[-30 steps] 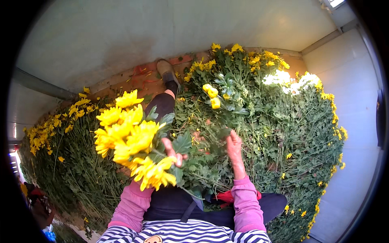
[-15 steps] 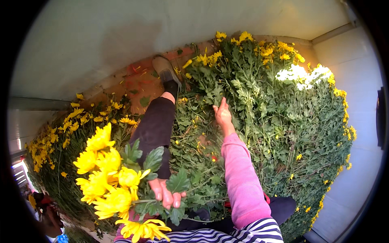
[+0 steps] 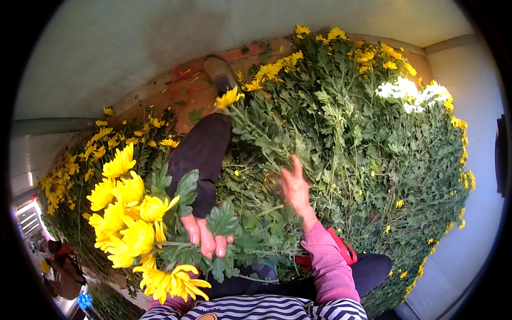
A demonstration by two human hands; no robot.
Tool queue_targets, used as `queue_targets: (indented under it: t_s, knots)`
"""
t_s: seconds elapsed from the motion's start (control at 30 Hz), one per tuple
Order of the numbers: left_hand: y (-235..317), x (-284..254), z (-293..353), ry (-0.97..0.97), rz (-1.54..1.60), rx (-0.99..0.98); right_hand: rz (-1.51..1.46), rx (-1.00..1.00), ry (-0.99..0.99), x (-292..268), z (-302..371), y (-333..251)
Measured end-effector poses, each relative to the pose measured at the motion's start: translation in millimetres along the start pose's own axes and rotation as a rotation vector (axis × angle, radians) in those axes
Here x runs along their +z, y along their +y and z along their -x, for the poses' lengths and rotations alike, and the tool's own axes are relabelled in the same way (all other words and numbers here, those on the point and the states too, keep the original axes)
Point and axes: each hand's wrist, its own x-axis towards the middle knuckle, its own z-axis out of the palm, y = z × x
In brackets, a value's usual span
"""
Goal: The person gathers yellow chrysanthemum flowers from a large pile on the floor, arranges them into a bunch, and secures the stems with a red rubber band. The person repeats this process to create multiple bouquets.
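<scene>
My left hand (image 3: 205, 237) is wrapped round the leafy stems of a bunch of yellow chrysanthemums (image 3: 128, 234), whose large blooms fan out to the left, close to me. In front of me, my right hand (image 3: 297, 189) grips a single chrysanthemum stem (image 3: 261, 133). Its one yellow bloom (image 3: 229, 98) points up and left, over my shoe; the leaves are smeared by motion. Just beyond and to the right of that hand lies a broad heap of cut chrysanthemums (image 3: 352, 154), blooms along its far and right edges.
More yellow chrysanthemums (image 3: 98, 146) lie at the left. White blooms (image 3: 402, 93) sit at the far right of the heap. My shoe (image 3: 218, 69) rests on the reddish floor by the pale wall (image 3: 256, 18). A red strap (image 3: 341, 248) shows beside my right forearm.
My right hand has drawn back toward me from the heap, bringing a chrysanthemum stem along. The bunch in my left hand has shifted slightly left.
</scene>
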Motion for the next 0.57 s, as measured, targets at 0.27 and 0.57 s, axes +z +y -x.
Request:
queue_targets:
  t_s: [0.27,0.57]
  knots:
    - [-2.4,52.2,-17.6,0.603,-0.186,-0.067,-0.411,-0.053,0.314,-178.9,-5.3,-67.1]
    - [13.0,61.6,-12.5,0.583,-0.324,-0.046,0.372,-0.154,0.595,-389.2,115.4,-58.3]
